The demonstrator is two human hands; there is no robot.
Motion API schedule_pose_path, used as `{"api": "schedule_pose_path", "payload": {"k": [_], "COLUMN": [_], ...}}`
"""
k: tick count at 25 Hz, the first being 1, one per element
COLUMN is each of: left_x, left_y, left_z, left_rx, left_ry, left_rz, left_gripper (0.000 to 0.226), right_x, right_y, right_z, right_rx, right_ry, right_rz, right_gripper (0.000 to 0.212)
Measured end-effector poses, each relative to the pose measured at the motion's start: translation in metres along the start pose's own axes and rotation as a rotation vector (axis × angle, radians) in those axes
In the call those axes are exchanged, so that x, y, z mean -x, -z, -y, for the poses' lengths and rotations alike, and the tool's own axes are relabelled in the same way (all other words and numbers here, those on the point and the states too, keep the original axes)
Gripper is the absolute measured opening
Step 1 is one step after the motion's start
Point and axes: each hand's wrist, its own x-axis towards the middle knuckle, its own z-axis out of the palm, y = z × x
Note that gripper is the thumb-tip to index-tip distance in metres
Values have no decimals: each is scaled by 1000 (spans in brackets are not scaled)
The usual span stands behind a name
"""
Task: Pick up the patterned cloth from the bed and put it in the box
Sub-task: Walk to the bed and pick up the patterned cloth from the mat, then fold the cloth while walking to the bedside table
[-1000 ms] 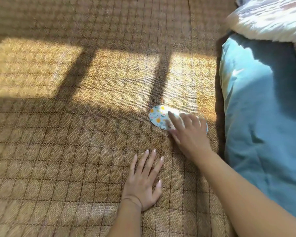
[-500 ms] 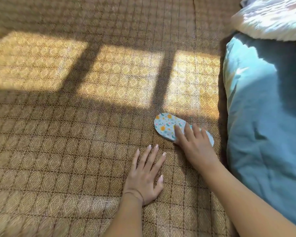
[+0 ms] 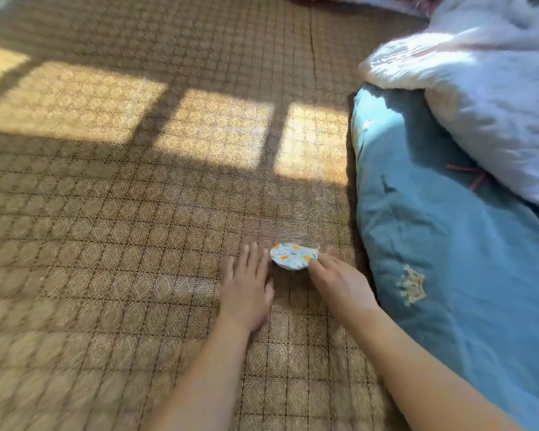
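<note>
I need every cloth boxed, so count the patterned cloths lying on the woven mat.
1. The small white cloth with the colourful print lies on the brown woven mat, between the left hand and the right hand. More could be hidden under the bedding.

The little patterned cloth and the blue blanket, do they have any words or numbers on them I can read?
No words, numbers or signs can be read anywhere.
patterned cloth: only small coloured shapes, no letters.
blue blanket: only a pale crown-like picture, blurred, with no writing.
woven mat: only a diamond pattern.
white quilt: nothing written that shows.
</note>
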Motion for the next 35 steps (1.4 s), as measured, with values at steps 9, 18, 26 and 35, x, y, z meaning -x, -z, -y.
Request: {"api": "schedule_pose_path", "payload": {"k": [9, 18, 26, 35], "left_x": [174, 396, 557, 727], "left_y": [167, 325, 372, 358], "left_z": [-26, -88, -114, -31], "left_rx": [1527, 1357, 1318, 1427], "left_ry": [527, 474, 606, 844], "left_rz": [152, -25, -214, -594], "left_gripper": [55, 13, 28, 27], "right_x": [112, 280, 337, 375], "right_y": [142, 300, 350, 382], "right_z": [87, 169, 230, 349], "right_rx": [-121, -670, -1887, -1851], "right_ry": [173, 80, -461, -277], "right_rz": [-185, -223, 753, 616], "right_gripper": [60, 46, 67, 25]}}
